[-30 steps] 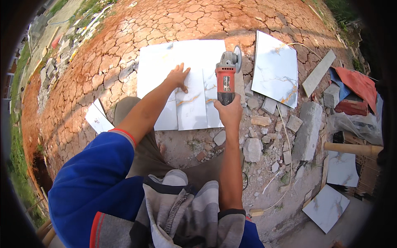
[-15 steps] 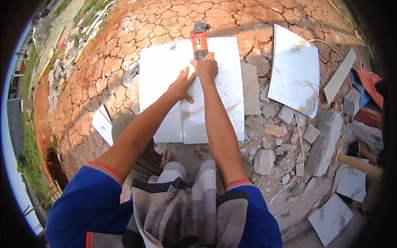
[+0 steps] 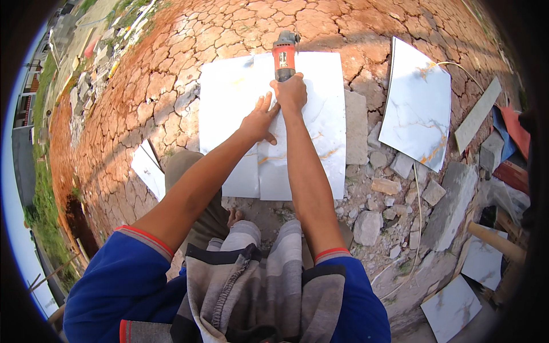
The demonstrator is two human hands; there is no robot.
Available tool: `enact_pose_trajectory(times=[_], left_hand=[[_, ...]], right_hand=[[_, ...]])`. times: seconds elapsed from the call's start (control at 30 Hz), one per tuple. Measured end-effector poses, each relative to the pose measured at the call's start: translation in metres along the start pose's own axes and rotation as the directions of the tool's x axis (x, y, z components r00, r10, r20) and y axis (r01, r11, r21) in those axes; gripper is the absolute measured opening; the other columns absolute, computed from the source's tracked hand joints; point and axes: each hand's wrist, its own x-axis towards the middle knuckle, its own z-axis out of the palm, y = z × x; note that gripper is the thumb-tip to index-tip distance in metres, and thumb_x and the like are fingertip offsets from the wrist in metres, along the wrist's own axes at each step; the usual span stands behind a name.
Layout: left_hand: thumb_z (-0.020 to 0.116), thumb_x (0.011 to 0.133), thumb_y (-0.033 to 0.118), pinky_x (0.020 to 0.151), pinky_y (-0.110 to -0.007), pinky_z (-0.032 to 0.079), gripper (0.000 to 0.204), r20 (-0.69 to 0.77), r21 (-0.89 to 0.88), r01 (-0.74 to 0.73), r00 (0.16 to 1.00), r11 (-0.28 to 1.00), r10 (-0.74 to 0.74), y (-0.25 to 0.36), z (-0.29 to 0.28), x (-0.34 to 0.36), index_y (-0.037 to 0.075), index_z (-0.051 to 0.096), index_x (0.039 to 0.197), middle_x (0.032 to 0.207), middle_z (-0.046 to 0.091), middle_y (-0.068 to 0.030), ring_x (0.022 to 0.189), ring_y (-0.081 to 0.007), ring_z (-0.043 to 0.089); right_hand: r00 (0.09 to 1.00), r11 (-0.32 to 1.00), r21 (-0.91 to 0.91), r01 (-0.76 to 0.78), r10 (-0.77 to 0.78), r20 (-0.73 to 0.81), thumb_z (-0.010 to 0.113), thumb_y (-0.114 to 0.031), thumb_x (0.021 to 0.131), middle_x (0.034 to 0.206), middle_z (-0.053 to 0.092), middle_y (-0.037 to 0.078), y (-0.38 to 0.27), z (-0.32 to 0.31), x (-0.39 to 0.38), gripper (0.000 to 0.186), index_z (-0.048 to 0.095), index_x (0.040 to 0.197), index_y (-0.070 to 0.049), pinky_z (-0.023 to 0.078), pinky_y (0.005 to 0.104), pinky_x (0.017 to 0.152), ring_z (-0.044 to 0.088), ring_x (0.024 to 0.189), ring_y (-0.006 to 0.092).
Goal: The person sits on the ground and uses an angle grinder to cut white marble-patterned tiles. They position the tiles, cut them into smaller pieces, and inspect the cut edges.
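My right hand (image 3: 290, 91) grips the dark rear end of a red and grey angle grinder (image 3: 284, 56), held over the far middle of white marble-patterned tiles (image 3: 227, 97) with gold veins. Just left of my right wrist, my left hand (image 3: 258, 123) rests on the tiles with fingers apart, thumb toward me. The grinder's disc shows only as a narrow edge at its head. Part of the tiles is hidden under my arms and hands, and bright glare washes out much of their surface.
More tiles (image 3: 414, 108) lie to the right and a small piece (image 3: 144, 168) to the left. Rubble (image 3: 366, 228), a concrete slab (image 3: 449, 203), a pale cord (image 3: 418, 217), a bamboo pole (image 3: 494, 240) and red sheeting (image 3: 517, 128) are at right. Cracked red soil (image 3: 148, 86) surrounds the tiles.
The grinder has moved forward and left from over the right edge to the far middle. My left hand now lies beside my right wrist. The view has shifted slightly.
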Motion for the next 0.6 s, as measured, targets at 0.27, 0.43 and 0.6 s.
enact_pose_trajectory(times=[0.27,0.43,0.6], left_hand=[[0.102,0.052,0.024,0.116,-0.046,0.046,0.142,0.037,0.023,0.03,0.999,0.999,-0.031,0.0031,-0.0032,-0.0013,0.027,0.02,0.167,0.174,0.004,-0.0157,0.159,-0.036,0.015],[0.102,0.052,0.025,0.116,-0.045,0.046,0.143,0.035,0.036,0.032,0.999,0.999,-0.034,0.004,-0.0032,-0.0013,0.028,0.018,0.167,0.174,0.004,-0.0154,0.159,-0.0363,0.015],[0.102,0.052,0.025,0.115,-0.045,0.047,0.143,0.024,0.031,0.023,0.999,0.999,-0.024,0.0029,-0.0019,-0.0004,0.028,0.018,0.167,0.174,0.004,-0.016,0.159,-0.0365,0.015]], right_hand=[[1.0,1.0,0.014,-0.017,0.016,0.015,0.087,-0.033,0.069,0.111,0.072,0.024,-0.0017,-0.004,-0.0019,0.069,0.057,0.119,0.005,0.059,0.0475,0.09,0.073,0.102,0.0393],[1.0,1.0,0.016,-0.015,0.015,0.011,0.087,-0.034,0.068,0.108,0.073,0.025,-0.0012,-0.0047,-0.0013,0.071,0.057,0.119,0.005,0.059,0.0482,0.089,0.073,0.101,0.0407],[1.0,1.0,0.02,-0.02,0.019,0.018,0.085,-0.036,0.068,0.107,0.073,0.026,0.0,-0.0042,-0.0009,0.071,0.057,0.119,0.006,0.058,0.0478,0.089,0.073,0.1,0.0414]])
